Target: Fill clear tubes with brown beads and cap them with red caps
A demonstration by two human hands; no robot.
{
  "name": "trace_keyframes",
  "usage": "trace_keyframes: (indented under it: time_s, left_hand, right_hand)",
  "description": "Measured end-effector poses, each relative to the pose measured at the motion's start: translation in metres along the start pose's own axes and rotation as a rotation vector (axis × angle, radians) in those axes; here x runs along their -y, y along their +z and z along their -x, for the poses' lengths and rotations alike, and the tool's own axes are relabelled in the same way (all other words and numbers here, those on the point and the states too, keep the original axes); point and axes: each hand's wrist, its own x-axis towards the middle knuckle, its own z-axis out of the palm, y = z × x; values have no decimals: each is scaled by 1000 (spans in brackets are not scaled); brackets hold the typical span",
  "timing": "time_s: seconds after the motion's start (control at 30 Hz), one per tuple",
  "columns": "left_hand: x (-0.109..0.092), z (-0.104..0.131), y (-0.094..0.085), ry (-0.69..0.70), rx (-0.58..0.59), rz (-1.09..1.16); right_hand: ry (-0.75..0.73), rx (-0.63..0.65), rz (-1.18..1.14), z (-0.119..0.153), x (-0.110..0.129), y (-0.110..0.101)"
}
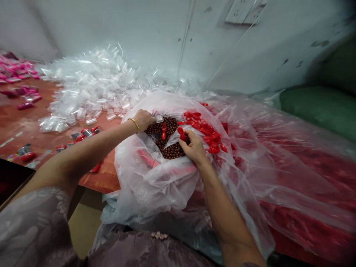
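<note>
In the head view, a white translucent plastic bag (pixel 155 185) stands open around a mass of small brown balls (pixel 174 152). My left hand (pixel 143 119), with a gold bangle at the wrist, reaches over the bag's far left side. Its fingers are closed at a small clear plastic tube (pixel 159 118). My right hand (pixel 194 146) pinches a red plastic cap (pixel 181 132) above the balls. A clear pointed piece (pixel 172 139) shows beside that cap; whether they are joined I cannot tell. Another red cap (pixel 164 131) lies on the balls.
Red caps (pixel 210 135) lie heaped on the bag's right side. Clear tubes (pixel 97 81) form a large pile against the wall. Pink pieces (pixel 19 70) and filled red-capped tubes (pixel 86 133) lie on the left. A large clear bag of red pieces (pixel 300 167) spreads across the right.
</note>
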Motion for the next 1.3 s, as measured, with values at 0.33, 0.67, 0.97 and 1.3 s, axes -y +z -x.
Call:
trace_keyframes:
  time_s: [0.33, 0.67, 0.97, 1.3]
  left_hand:
    - [-39, 27, -21, 177, 70, 389]
    - [-51, 15, -12, -336, 530, 1013]
    - [-56, -3, -24, -286, 653, 836]
    - [-51, -24, -3, -435, 778, 1002]
  right_hand:
    - [80, -55, -226, -3, -6, 1]
    - [105, -50, -283, -4, 2, -2]
    - [108, -46, -306, -3, -2, -2]
    - [132, -43, -303, -3, 3, -4]
